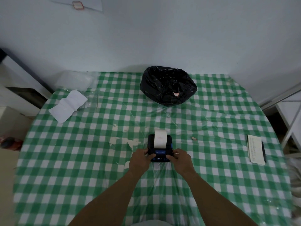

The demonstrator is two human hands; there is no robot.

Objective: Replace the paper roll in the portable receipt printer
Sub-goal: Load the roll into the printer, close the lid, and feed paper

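At the lower centre, the left hand (141, 159) and right hand (181, 159) clasp the printer (160, 151) from both sides, its paper (160, 139) pointing away.

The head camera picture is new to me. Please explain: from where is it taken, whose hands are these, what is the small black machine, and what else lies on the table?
There is no robot here. A camera worn on a person's head looks forward and down, so the two bare arms coming from the bottom edge belong to that person. The left hand and the right hand grip the sides of a small black portable receipt printer that rests on the round table with a green-and-white checked cloth. A strip of white receipt paper curls out of its top. Farther back stands a bin lined with a black plastic bag. At left lie loose white paper sheets; at right, a white notepad with a black pen beside it.
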